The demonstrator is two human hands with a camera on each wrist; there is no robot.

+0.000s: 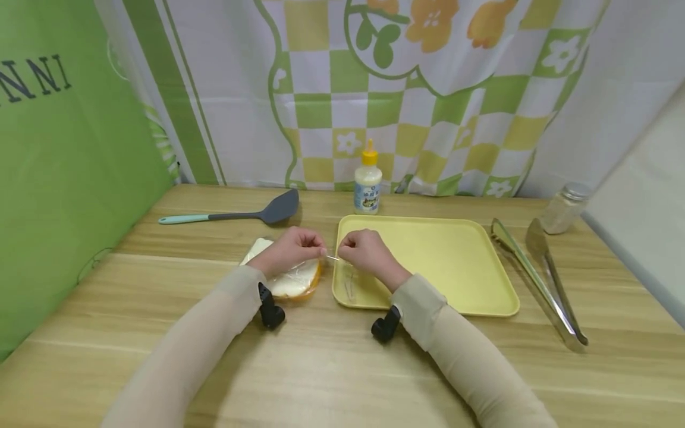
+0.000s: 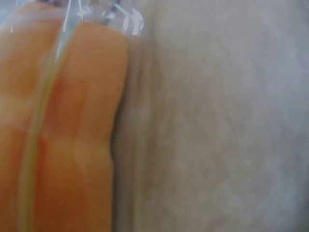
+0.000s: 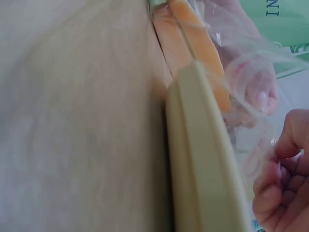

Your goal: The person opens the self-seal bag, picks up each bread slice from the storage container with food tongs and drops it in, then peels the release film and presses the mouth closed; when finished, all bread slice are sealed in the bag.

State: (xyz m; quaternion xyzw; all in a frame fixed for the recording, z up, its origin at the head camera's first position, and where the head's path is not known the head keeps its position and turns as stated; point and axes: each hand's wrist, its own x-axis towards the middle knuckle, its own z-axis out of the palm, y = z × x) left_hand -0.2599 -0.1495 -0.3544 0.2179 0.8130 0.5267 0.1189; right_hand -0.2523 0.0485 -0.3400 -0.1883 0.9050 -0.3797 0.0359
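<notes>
Slices of white bread (image 1: 291,284) with orange-brown crust (image 2: 91,121) lie on the table in a clear plastic bag (image 3: 258,60). My left hand (image 1: 289,252) is over the bread, its thumb and fingertips pinching the bag's plastic. To the right, above the tray's left edge, my right hand (image 1: 371,252) pinches the clear film between thumb and curled fingers. A thin pale strip of the plastic (image 1: 333,258) stretches between the two hands. In the left wrist view no hand shows, only crust and film.
A yellow tray (image 1: 455,267) lies right of the bread. Behind are a spatula (image 1: 278,208) and a yellow-capped squeeze bottle (image 1: 367,189). Metal tongs (image 1: 556,297) and a glass jar (image 1: 564,211) are at the right. A checked curtain (image 1: 369,101) hangs behind the table.
</notes>
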